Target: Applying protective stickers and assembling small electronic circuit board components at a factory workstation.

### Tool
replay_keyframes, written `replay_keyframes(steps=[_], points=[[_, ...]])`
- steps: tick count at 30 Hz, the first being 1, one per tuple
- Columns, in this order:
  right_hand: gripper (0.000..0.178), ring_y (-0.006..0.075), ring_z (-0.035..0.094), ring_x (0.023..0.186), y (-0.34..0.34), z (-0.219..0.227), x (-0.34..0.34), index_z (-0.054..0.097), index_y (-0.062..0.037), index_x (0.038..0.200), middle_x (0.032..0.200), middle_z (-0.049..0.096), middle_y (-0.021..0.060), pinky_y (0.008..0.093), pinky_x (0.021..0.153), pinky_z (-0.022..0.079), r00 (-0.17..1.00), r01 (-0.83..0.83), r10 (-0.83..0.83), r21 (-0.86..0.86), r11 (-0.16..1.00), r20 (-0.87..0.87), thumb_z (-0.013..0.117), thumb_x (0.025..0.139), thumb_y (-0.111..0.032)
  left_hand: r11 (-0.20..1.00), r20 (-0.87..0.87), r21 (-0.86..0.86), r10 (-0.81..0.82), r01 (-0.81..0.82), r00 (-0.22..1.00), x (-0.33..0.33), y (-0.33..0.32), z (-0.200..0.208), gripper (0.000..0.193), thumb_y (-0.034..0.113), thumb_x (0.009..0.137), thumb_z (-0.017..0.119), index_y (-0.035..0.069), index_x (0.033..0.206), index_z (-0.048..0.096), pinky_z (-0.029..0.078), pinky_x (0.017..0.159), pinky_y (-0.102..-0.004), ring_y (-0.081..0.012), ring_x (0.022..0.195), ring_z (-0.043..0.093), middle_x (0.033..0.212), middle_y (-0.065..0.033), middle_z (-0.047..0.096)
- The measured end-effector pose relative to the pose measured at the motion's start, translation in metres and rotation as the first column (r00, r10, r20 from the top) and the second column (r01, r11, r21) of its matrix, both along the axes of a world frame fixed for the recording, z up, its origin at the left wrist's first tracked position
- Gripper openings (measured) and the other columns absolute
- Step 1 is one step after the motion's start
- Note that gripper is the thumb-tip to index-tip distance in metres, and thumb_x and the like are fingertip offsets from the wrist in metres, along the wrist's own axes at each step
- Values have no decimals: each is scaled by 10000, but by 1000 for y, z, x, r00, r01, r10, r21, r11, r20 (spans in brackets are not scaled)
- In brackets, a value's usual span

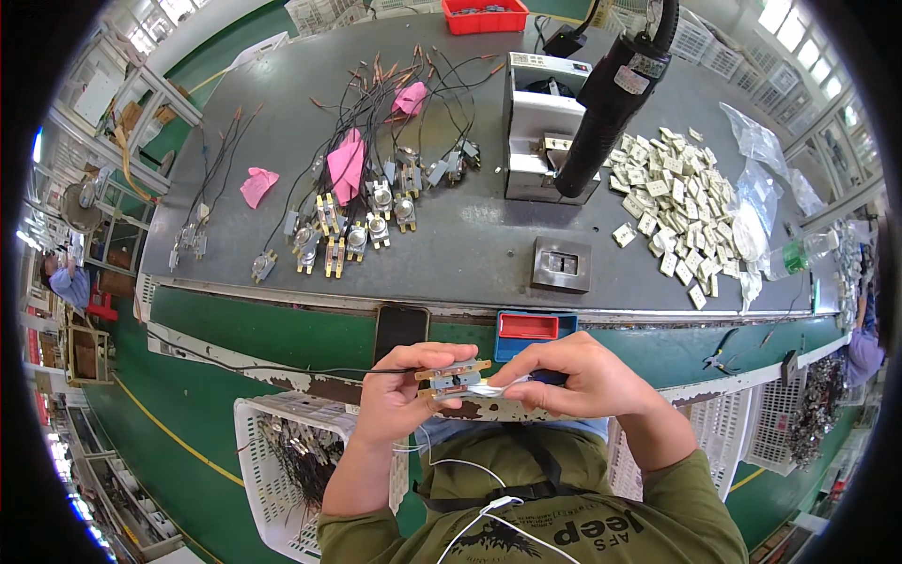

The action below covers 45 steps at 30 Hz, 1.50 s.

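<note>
Shows a dark grey tabletop (451,254) carrying a pale box-shaped machine (528,117). Bears, left of the machine, a cluster of small metal-and-grey parts (378,230) with tangled black wires (385,97) trailing away from the near edge, plus pink scraps (258,187). Holds a heap of cream rectangular pieces (686,202) right of the machine, and clear plastic bags (757,188) farther right. Carries a metal block (547,274) in front of it, a red tray (484,25) behind it and to its left.
</note>
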State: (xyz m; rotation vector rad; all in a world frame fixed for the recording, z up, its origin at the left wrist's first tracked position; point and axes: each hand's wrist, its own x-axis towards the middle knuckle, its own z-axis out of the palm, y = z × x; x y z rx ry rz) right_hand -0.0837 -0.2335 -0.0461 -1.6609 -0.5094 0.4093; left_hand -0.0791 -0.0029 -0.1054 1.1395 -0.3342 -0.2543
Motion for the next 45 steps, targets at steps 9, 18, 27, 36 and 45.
replay_keyframes(steps=[9, 18, 27, 36, 45], points=[[151, 127, 631, 640, 1, 1, 2, 641, -15, 990, 762, 656, 73, 264, 589, 493, 1000, -18, 18, -12, 1000, 22, 599, 870, -98, 1000, 29, 15, -11, 11, 1000, 0, 1, 0, 449, 32, 640, 799, 49, 1008, 542, 524, 861, -408, -307, 1057, 584, 1074, -194, 603], [130, 74, 559, 524, 3, 0, 1, 656, 1, 961, 685, 631, 43, 216, 485, 434, 999, 37, -37, 45, 998, -6, 619, 854, -64, 1000, 38, 6, -4, 3, 999, 1, 1, 0, 448, 28, 639, 798, 49, 1008, 544, 522, 860, -407, -309, 1055, 585, 1079, -196, 602], [155, 70, 571, 574, -3, 4, 1, 640, -22, 1002, 695, 627, 31, 227, 513, 455, 977, -15, 14, -4, 1000, -213, 594, 880, -106, 1000, 114, 12, -7, 5, 994, 1, 1, 0, 451, 12, 628, 800, 52, 1001, 550, 524, 858, -407, -314, 1051, 588, 1071, -194, 605], [152, 114, 616, 609, -2, -4, 0, 642, -24, 996, 734, 649, 61, 253, 561, 485, 1000, 10, -10, 16, 1000, -29, 601, 871, -102, 1000, 121, 27, -13, 9, 993, 2, 0, 1, 441, -16, 633, 790, 49, 998, 552, 532, 846, -402, -312, 1051, 588, 1069, -193, 605], [157, 176, 656, 677, -4, -1, 0, 641, -22, 991, 815, 670, 85, 284, 622, 508, 993, -1, 5, -34, 999, 122, 617, 853, -95, 999, 118, 23, -34, 31, 992, 4, -2, -2, 434, 8, 643, 793, 49, 1003, 552, 530, 848, -401, -308, 1052, 588, 1077, -197, 602]])
